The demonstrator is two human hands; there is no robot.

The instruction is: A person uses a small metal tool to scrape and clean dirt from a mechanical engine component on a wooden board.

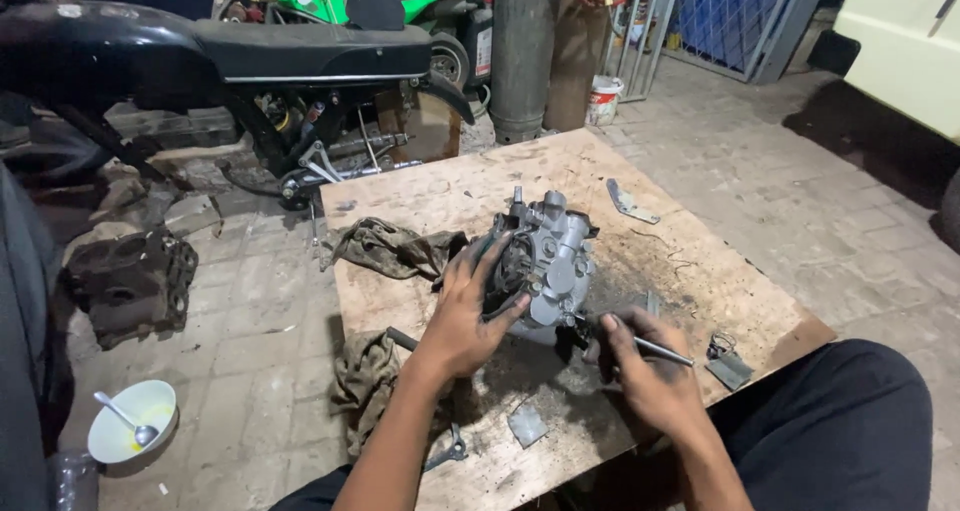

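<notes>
Left hand (pixel 470 316): gripping grey carburetor (pixel 548 261) (upright on the wooden bench (pixel 700 221)).
Right hand (pixel 650 371): closed around thin metal tool (pixel 655 348).

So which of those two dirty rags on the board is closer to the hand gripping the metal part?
The upper rag, bunched just beside the left hand on the carburetor. The other rag hangs over the board's near-left edge, alongside the forearm.

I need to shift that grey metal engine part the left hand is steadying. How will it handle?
The engine part looks like solid cast metal, so probably heavy and stiff. Its lumpy shape, propped by the left hand, suggests it may tip. Dark stains on the wooden board hint at slippery grease.
</notes>
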